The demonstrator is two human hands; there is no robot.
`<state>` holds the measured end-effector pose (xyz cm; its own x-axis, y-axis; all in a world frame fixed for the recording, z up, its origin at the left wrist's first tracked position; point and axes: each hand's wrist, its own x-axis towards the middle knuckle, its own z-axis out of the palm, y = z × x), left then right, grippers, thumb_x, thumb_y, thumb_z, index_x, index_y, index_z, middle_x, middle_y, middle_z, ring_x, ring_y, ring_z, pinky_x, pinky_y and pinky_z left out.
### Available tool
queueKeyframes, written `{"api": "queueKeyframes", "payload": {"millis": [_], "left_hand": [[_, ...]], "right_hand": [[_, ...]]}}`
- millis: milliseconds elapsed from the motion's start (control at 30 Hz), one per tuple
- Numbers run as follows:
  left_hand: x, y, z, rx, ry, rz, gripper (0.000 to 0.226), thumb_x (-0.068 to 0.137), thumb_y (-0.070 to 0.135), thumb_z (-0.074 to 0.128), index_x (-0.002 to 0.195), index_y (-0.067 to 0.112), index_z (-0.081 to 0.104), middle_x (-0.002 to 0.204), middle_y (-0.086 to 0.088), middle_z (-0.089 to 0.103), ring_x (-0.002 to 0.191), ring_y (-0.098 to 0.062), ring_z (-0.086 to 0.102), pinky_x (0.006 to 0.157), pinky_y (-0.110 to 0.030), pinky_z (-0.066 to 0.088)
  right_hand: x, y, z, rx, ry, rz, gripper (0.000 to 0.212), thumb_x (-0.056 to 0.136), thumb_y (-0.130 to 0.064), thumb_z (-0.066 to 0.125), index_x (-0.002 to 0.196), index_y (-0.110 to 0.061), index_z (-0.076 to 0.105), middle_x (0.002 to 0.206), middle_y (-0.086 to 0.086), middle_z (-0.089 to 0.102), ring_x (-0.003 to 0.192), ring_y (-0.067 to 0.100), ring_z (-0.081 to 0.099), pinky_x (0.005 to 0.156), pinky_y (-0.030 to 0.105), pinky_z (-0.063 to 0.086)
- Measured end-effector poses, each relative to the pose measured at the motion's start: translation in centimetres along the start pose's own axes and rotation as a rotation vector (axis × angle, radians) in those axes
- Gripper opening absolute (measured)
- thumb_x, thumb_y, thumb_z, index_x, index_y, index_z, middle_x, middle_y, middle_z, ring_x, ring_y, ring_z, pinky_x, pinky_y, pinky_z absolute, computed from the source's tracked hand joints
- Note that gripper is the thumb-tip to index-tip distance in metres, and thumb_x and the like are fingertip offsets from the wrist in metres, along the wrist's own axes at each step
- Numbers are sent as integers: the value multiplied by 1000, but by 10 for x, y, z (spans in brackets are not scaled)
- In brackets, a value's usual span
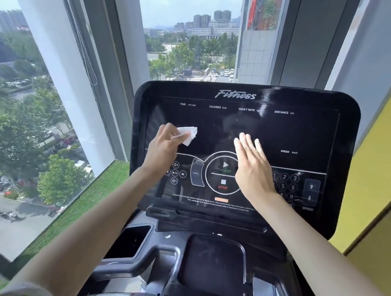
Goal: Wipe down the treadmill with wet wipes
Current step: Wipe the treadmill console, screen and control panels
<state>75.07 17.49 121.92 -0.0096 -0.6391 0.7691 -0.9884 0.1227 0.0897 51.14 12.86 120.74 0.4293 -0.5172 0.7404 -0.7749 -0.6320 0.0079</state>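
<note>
Treadmill console (pixel 304 135) by window (pixel 44 117), left fingers (pixel 169 129) pinching wet wipe (pixel 188 135), right fingers (pixel 249 146) straight

Both arms bare, stretched forward and up from the lower corners of view, converging slightly. Left forearm rises from lower left, wrist bent a little inward. Left hand (pixel 165 146) seen from the back, fingers curled, pinching a white wipe (pixel 187 134) that sticks out to the right past the fingertips. Right forearm rises from lower right, wrist straight. Right hand (pixel 252 164) flat, palm facing away, fingers (pixel 248 142) straight and close together, pointing up and slightly left. Hands roughly level, well apart, not touching
</note>
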Motion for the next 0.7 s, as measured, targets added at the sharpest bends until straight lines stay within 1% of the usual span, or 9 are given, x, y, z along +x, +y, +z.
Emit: {"api": "queueKeyframes", "payload": {"millis": [33,100,167,233,300,367,500,600,700], "left_hand": [[-5,1,-5,-11,-27,-66,15,85,20,64,98,23,59,92,14,41,83,-13,47,63,-35,44],[-13,16,-1,-28,-54,-52,24,88,44,58,92,20,57,87,17,44,80,-11,46,69,-29,44],[-14,36,5,-140,-76,61,12,89,25,59,99,21,56,87,13,42,84,-18,44,63,-33,46],[-6,41,14,-25,-41,300,36,80,4,56,111,21,54,91,5,39,82,-19,41,54,-32,44],[11,35,8,-72,-15,95,14,93,27,50,106,24,54,89,17,41,80,1,43,69,-34,47],[24,30,1,-1,131,-171,29,97,48,36,105,25,51,89,24,40,81,13,41,85,-30,44],[33,61,8,-123,204,-441,41,98,36,25,118,9,48,116,-13,50,104,-25,48,95,-44,42],[31,108,17,-145,48,-182,29,94,11,44,122,4,50,115,-21,49,102,-35,45,84,-41,47],[33,106,27,17,-1,110,63,51,-5,75,112,5,62,91,-9,51,80,-21,38,53,-18,30]], "right_hand": [[0,0,1,-6,4,2,60,75,9,20,124,12,54,130,28,54,123,38,52,108,49,34],[-1,0,2,-16,8,7,60,75,9,20,125,12,53,131,28,53,124,39,51,108,49,34],[-1,0,3,-18,15,3,59,76,8,20,124,12,53,131,28,53,124,39,51,108,50,35],[-1,0,2,-21,23,-9,59,75,9,20,124,13,54,130,29,53,123,40,52,107,50,35],[-1,1,1,-21,27,-24,58,73,12,24,123,12,55,129,28,55,121,39,53,106,50,36],[0,4,-1,4,31,-30,58,68,20,40,124,12,54,129,27,55,122,38,53,106,50,35],[-2,10,-7,121,36,18,73,59,30,55,130,12,48,136,26,49,128,37,47,109,49,32],[-6,13,-14,106,63,116,76,63,28,51,136,11,41,141,27,43,134,37,40,113,49,27],[-8,15,-19,83,59,227,78,62,27,54,137,10,39,143,27,40,136,36,36,115,48,23]]}}
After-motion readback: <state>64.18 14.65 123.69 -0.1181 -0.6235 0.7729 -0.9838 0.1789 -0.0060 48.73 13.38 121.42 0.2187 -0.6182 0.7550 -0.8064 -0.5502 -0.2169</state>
